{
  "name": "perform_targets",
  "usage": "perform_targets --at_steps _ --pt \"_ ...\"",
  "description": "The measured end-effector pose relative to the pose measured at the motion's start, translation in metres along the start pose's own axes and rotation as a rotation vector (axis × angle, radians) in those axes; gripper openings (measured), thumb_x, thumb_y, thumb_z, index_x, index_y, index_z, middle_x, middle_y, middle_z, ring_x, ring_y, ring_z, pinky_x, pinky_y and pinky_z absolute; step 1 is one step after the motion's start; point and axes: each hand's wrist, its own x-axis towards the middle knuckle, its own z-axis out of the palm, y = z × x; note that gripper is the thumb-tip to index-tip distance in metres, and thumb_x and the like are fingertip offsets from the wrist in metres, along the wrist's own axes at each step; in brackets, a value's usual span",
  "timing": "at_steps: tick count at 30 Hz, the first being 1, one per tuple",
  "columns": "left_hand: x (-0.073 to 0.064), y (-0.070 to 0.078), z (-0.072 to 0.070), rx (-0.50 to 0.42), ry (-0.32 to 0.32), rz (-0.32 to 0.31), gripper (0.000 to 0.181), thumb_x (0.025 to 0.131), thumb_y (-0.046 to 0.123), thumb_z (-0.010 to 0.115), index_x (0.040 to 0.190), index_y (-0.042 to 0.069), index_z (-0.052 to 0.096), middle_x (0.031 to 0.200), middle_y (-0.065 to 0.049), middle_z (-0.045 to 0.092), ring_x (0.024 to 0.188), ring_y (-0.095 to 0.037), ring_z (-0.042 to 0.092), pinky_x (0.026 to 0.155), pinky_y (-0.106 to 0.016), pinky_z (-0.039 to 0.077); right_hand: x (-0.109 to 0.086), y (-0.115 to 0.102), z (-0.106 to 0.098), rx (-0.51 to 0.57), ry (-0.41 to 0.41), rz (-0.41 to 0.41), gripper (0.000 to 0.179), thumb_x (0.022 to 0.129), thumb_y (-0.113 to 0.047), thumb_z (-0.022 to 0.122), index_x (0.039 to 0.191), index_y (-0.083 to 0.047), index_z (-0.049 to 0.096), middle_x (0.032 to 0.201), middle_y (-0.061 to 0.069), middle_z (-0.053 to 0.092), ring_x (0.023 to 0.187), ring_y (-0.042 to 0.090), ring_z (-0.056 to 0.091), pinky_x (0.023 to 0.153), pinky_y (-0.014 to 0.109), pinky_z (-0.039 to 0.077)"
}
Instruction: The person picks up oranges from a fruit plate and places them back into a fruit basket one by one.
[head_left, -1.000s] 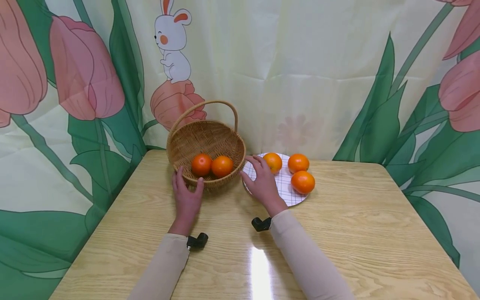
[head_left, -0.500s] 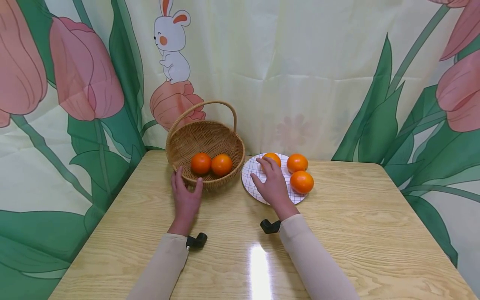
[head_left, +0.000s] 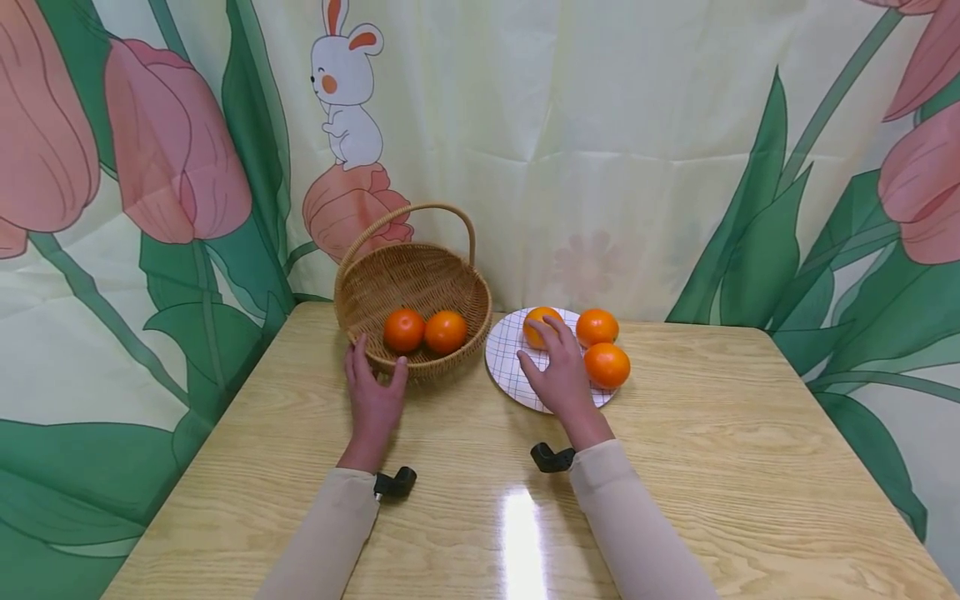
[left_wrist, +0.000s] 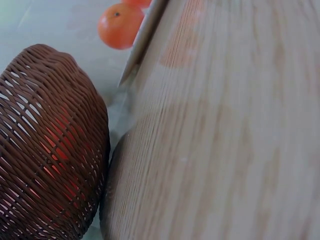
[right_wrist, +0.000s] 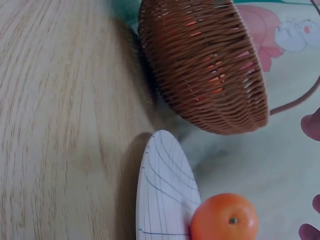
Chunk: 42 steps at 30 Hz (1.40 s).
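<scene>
A wicker basket point(head_left: 408, 271) with a hoop handle stands at the back left of the table, holding a reddish-orange fruit point(head_left: 404, 330) and an orange point(head_left: 446, 332). My left hand point(head_left: 372, 400) rests at its front rim, fingers and thumb spread. To the right, a round white plate point(head_left: 510, 367) with thin blue grid lines carries three oranges. My right hand point(head_left: 561, 371) is over the plate, its fingertips in front of the back-left orange point(head_left: 536, 329). In the right wrist view, fingertips point(right_wrist: 311, 126) appear at the edge, apart from an orange point(right_wrist: 225, 220).
Two more oranges, one at the back point(head_left: 597, 327) and one in front point(head_left: 607, 366), sit on the plate's right side. A wooden table point(head_left: 720, 467) lies under everything. Behind it hangs a curtain point(head_left: 600, 167) printed with tulips and a rabbit.
My right hand has moved right, from beside the basket's rim to over the plate at the back-left orange. The left hand stays at the basket.
</scene>
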Motion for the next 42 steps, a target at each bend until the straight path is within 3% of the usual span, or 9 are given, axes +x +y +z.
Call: perform_targets --at_steps 16,26,42 --pt "0.0 -0.002 0.001 -0.042 -0.002 -0.001 0.075 0.08 0.051 0.06 0.141 0.038 0.018 0.151 0.001 0.01 0.134 -0.027 0.026 0.103 -0.047 0.034 -0.008 0.016 -0.006 -0.004 0.005 0.037 0.052 0.081 -0.026 0.067 0.129 -0.017 0.048 0.133 0.01 0.043 0.122 0.027 0.042 0.099 0.046 0.04" --pt "-0.001 -0.003 0.0 -0.003 0.008 -0.003 0.075 0.08 0.052 0.06 0.141 0.038 0.018 0.15 0.001 0.012 0.134 -0.027 0.026 0.103 -0.046 0.034 -0.009 0.018 -0.012 -0.013 -0.035 0.085 0.051 0.081 -0.025 0.066 0.129 -0.018 0.048 0.135 0.009 0.041 0.123 0.028 0.04 0.098 0.048 0.04" --pt "-0.002 0.0 -0.002 0.018 -0.006 -0.001 0.076 0.082 0.044 0.061 0.142 0.038 0.015 0.151 -0.002 0.01 0.135 -0.03 0.022 0.105 -0.052 0.027 -0.01 0.041 -0.015 -0.058 0.045 0.078 0.045 0.078 -0.023 0.068 0.121 -0.012 0.056 0.129 0.015 0.048 0.119 0.034 0.043 0.1 0.051 0.034"
